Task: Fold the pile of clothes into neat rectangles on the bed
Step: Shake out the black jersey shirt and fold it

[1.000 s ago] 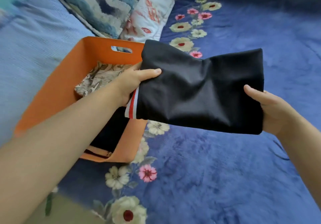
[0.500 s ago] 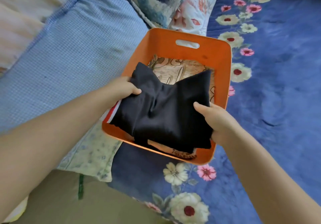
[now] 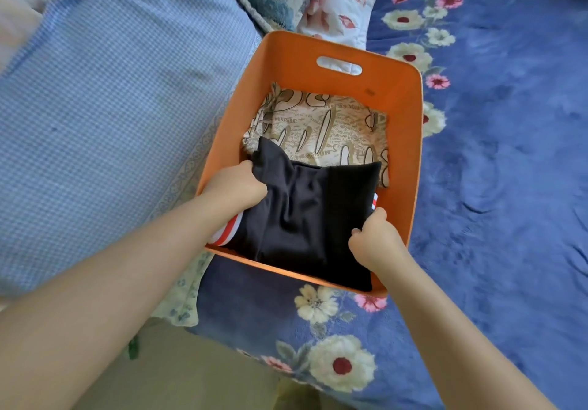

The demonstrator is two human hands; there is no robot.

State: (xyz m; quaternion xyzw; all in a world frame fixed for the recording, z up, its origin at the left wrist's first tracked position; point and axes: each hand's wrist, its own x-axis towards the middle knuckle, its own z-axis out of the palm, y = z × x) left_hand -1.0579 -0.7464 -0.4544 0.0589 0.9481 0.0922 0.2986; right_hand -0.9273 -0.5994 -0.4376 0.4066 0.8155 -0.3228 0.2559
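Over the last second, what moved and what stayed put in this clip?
The folded black garment, held in the air to the right of the orange bin, was carried left and lowered into it, onto the printed cloth. Left hand and right hand still grip its sides. The bin stayed on the bed.

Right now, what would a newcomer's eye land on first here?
The orange bin on the blue floral bedspread, at centre. Both hands, left hand and right hand, grip a folded black garment in its near half, over a beige printed cloth. A blue checked pillow lies left.
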